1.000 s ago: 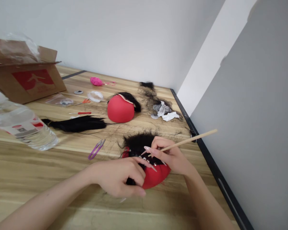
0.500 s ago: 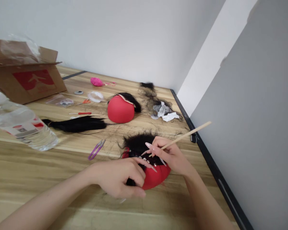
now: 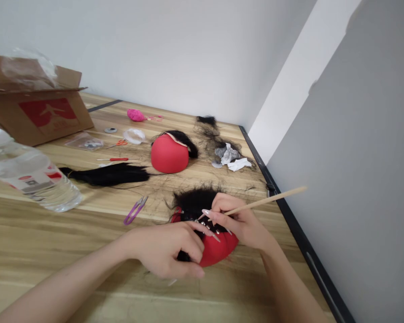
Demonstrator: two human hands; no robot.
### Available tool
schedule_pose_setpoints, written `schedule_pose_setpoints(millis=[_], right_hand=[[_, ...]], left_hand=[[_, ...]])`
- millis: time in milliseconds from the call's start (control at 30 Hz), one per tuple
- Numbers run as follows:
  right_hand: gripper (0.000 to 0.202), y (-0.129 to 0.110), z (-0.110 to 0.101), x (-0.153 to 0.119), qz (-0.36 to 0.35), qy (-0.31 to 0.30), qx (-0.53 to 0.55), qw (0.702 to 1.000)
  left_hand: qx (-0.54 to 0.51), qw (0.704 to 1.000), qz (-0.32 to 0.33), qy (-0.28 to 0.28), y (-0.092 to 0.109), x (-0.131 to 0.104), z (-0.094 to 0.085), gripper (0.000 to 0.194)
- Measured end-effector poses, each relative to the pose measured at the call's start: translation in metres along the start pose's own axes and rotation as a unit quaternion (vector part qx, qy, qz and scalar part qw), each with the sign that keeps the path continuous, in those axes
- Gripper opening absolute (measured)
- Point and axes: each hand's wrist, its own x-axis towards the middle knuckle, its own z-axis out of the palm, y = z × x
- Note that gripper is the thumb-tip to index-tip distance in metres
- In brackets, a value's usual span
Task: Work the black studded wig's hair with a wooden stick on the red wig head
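My right hand (image 3: pixel 237 220) pinches a thin wooden stick (image 3: pixel 269 198), its tip down at black netting with small silvery pins or beads. That netting and black hair (image 3: pixel 195 199) cover part of a red dome-shaped form (image 3: pixel 218 250) lying on the table. My left hand (image 3: pixel 170 246) rests on the near left side of the form, index finger stretched over the pins, the other fingers curled at the edge, where black material shows beneath. Whether those fingers grip the edge is hard to see.
Purple snips (image 3: pixel 135 211) and a black hair bundle (image 3: pixel 111 174) lie left of the form. Behind stands another red dome (image 3: pixel 169 154) with hair. A water bottle (image 3: pixel 37 179) and cardboard box (image 3: pixel 50 112) are at left, white tissues (image 3: pixel 234 159) at back right, a wall beyond.
The stick's far end has swung down and to the right as my right hand tilted. My left hand has stayed in nearly the same place on the form.
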Motion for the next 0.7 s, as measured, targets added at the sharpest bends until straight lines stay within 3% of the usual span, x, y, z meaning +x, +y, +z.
schedule_pose_setpoints(millis=[333,700], right_hand=[[0.034,0.0077,-0.0011,0.0001,0.019,0.015,0.042,0.999],[0.03,0.0024,0.0026,0.0006,0.006,0.023,-0.006,1.0]], left_hand=[[-0.002,1.0,-0.001,-0.001,0.0019,0.0004,-0.001,0.041],[0.0,1.0,-0.007,-0.003,0.0035,0.0006,-0.0004,0.042]])
